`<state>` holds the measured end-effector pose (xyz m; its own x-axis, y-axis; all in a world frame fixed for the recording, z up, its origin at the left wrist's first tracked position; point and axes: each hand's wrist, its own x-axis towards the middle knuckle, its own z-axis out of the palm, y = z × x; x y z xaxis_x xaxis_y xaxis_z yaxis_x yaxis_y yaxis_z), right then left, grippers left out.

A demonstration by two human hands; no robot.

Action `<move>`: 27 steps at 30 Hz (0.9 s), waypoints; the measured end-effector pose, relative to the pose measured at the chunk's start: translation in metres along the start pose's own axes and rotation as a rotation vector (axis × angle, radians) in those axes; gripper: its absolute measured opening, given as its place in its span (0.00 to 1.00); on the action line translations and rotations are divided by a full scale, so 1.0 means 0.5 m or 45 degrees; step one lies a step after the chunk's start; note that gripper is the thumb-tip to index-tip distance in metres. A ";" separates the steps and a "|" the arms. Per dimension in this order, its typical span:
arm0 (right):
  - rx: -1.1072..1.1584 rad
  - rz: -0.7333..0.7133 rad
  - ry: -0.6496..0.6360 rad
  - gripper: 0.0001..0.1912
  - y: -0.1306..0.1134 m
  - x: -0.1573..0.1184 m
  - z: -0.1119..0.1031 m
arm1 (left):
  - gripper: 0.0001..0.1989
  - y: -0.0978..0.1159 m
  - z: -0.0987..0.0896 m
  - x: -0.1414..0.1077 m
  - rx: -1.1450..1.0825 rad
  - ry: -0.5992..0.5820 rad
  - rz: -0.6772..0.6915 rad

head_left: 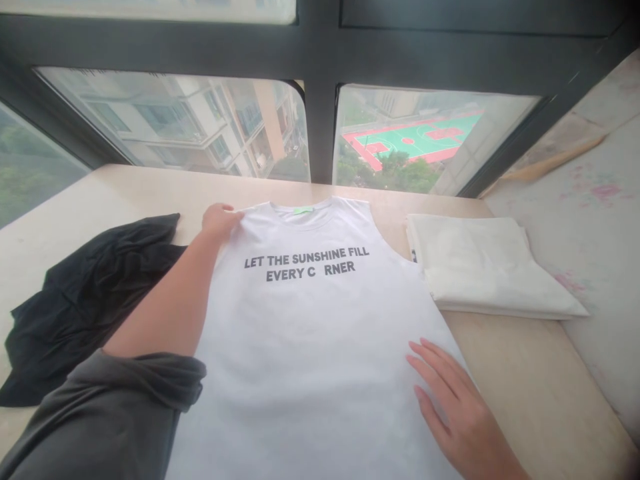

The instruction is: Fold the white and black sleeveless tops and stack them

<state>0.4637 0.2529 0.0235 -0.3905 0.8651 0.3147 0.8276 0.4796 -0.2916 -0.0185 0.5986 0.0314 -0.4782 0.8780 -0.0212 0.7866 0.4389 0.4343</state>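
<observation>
A white sleeveless shirt point(310, 333) lies spread flat in front of me, neckline toward the window, with dark lettering across its chest. At its left shoulder edge, my left hand point(220, 221) is closed on the fabric; some of its fingers are hidden. My right hand point(450, 400) rests over the lower right side of the shirt, fingers stretched out and holding nothing. A small green label shows inside the collar.
Crumpled black cloth point(100, 287) lies on the pale sill point(520, 367) at the left, partly behind my left arm. Folded white cloth point(490, 267) sits at the right, touching the shirt's edge. A dark window frame point(320, 127) borders the far side, a flowered wall point(600, 267) the right.
</observation>
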 end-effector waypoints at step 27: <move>-0.118 -0.123 -0.200 0.25 -0.039 -0.027 0.007 | 0.33 -0.003 0.020 -0.402 0.508 -0.152 0.777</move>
<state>0.4516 0.2322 0.0219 -0.5222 0.8314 0.1902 0.8138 0.5524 -0.1806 0.0805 0.4232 0.0263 0.1176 0.9930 0.0115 0.9922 -0.1179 0.0406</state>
